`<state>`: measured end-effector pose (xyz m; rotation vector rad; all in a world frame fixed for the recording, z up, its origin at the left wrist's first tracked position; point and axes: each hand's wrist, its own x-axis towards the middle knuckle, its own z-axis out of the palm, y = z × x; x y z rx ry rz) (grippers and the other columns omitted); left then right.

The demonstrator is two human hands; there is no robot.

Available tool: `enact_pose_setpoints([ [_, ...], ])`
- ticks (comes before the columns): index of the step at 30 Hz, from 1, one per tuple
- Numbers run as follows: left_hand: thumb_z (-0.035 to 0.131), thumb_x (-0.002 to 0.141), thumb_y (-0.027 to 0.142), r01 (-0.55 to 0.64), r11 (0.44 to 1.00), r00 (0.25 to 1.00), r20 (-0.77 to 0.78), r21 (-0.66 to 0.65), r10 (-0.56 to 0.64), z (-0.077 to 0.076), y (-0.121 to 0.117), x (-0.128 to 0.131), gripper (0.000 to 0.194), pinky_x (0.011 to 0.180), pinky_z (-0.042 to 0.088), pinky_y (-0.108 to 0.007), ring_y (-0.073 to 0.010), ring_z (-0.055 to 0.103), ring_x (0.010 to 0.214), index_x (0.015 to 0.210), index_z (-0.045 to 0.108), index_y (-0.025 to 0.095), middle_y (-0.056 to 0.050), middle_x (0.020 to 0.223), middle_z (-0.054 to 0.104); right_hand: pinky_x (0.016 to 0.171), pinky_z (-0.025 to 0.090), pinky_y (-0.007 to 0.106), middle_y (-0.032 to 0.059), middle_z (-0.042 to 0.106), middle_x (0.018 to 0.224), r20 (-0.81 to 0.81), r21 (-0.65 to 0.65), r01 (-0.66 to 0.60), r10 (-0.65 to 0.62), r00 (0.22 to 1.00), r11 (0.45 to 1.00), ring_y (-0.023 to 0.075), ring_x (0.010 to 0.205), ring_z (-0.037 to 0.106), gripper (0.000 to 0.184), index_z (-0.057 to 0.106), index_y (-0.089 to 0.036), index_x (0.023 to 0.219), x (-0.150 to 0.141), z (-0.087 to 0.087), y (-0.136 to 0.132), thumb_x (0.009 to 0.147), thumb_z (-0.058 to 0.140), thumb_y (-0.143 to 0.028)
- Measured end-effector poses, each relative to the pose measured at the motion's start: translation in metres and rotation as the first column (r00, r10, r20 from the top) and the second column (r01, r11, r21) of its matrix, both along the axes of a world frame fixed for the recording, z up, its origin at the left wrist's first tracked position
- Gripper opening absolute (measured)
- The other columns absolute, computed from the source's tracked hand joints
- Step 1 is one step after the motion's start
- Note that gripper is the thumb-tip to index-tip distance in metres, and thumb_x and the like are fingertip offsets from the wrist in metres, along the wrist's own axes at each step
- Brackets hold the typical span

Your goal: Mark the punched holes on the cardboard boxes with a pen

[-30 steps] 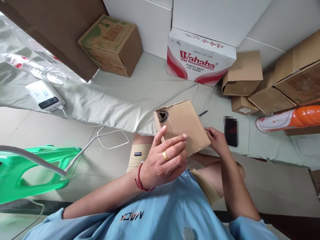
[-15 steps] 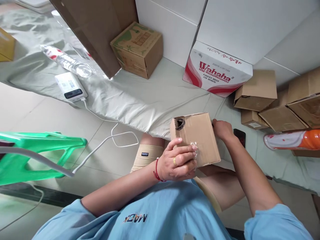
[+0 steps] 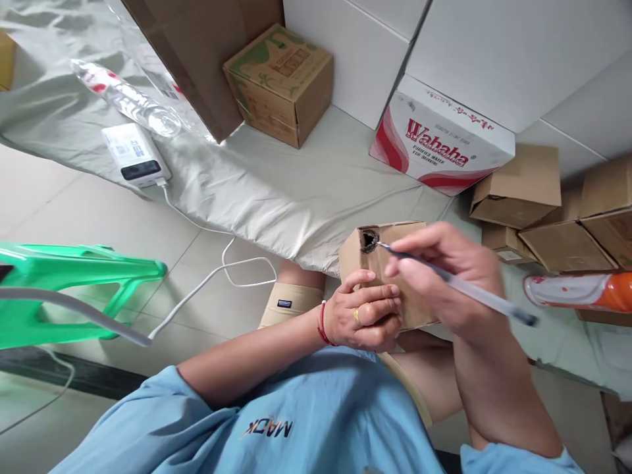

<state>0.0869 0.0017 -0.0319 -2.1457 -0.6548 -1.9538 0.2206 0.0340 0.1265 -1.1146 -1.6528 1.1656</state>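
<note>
A small brown cardboard box (image 3: 351,255) rests at my lap against the edge of the covered surface. Near its far left corner is a round hole (image 3: 368,241) with a dark, ragged rim. My left hand (image 3: 368,316) lies across the box's face and steadies it, fingers curled over it. In my right hand (image 3: 454,276) is a pen (image 3: 474,295) with a clear barrel, gripped as for writing. The pen's tip points at the hole's right rim; whether it touches I cannot tell. My right hand hides the box's right part.
Behind stand a coconut carton (image 3: 279,82), a Wahaha water carton (image 3: 439,141) and several brown boxes (image 3: 518,184). An orange-capped bottle (image 3: 573,289) lies at right. At left are a power bank (image 3: 135,155) with a white cable (image 3: 197,263), a plastic bottle (image 3: 138,105) and a green stool (image 3: 83,266).
My right hand has come from beyond the box's right side to above it, now with the pen in view at the hole. My left hand stays on the box.
</note>
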Motion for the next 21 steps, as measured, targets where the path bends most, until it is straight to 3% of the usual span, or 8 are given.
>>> enact_pose_setpoints([
  [3,0.071,0.094,0.03,-0.003,1.0,1.0,-0.011,0.005,0.004,0.001,0.005,0.0,0.006,0.128,0.049,-0.04,-0.0161,0.079,0.116,0.089,0.072,0.028,0.002,0.104,0.082,0.057,0.05,0.023,-0.0008,0.071,0.071,0.038,-0.122,-0.067,0.072,0.997,0.99,0.012,0.061,0.065,0.01,0.076,-0.021,0.093,-0.009,-0.014,0.008,0.098,0.077,-0.029],
  [6,0.07,0.096,0.031,0.005,1.0,1.0,-0.027,0.029,-0.004,-0.002,0.007,0.0,0.008,0.132,0.045,-0.042,-0.0167,0.078,0.119,0.09,0.073,0.027,0.0,0.107,0.081,0.049,0.04,0.02,-0.0041,0.059,0.063,-0.08,-0.127,0.001,-0.011,0.997,0.992,0.0073,0.051,0.051,0.029,0.073,-0.021,0.083,-0.002,-0.024,0.016,0.106,0.07,-0.039],
  [9,0.07,0.096,0.032,0.023,0.999,1.0,-0.009,0.046,-0.023,-0.005,0.007,0.001,0.011,0.13,0.045,-0.042,-0.0181,0.078,0.118,0.088,0.073,0.026,-0.001,0.105,0.08,0.046,0.032,0.02,-0.006,0.051,0.064,-0.096,-0.062,0.097,-0.103,0.99,0.993,0.0062,0.05,0.04,0.022,0.072,-0.022,0.087,0.003,-0.028,0.014,0.105,0.071,-0.034],
  [12,0.068,0.096,0.033,0.023,0.999,1.0,0.006,0.049,-0.023,-0.006,0.008,0.002,0.013,0.127,0.047,-0.041,-0.0168,0.078,0.116,0.085,0.072,0.028,0.001,0.101,0.08,0.052,0.041,0.02,-0.0043,0.061,0.072,0.006,0.032,0.149,-0.149,0.989,0.988,0.0084,0.059,0.051,0.006,0.075,-0.024,0.093,0.003,-0.029,0.01,0.097,0.079,-0.026],
  [16,0.068,0.093,0.032,0.009,0.999,1.0,0.008,0.041,-0.009,-0.005,0.008,0.003,0.012,0.122,0.051,-0.039,-0.0149,0.078,0.115,0.082,0.07,0.03,0.004,0.099,0.081,0.073,0.059,0.025,0.002,0.08,0.1,0.095,0.083,0.146,-0.154,0.984,0.986,0.0159,0.087,0.073,0.012,0.081,-0.024,0.102,0.003,-0.029,0.01,0.092,0.085,-0.029],
  [18,0.068,0.093,0.032,0.004,0.999,1.0,0.015,0.04,-0.005,-0.005,0.009,0.003,0.011,0.123,0.051,-0.039,-0.0147,0.078,0.113,0.082,0.07,0.03,0.004,0.098,0.08,0.071,0.058,0.026,0.002,0.08,0.097,0.103,0.095,0.168,-0.178,0.979,0.981,0.0167,0.085,0.074,0.011,0.081,-0.024,0.102,0.004,-0.028,0.01,0.094,0.082,-0.031],
  [21,0.067,0.094,0.031,0.012,0.999,1.0,0.024,0.046,-0.013,-0.005,0.009,0.004,0.011,0.126,0.049,-0.039,-0.0151,0.078,0.113,0.084,0.071,0.028,0.002,0.099,0.079,0.059,0.049,0.025,0.0001,0.074,0.08,0.136,0.112,0.211,-0.225,0.965,0.971,0.0146,0.07,0.068,0.007,0.078,-0.023,0.093,0.004,-0.026,0.009,0.095,0.078,-0.03],
])
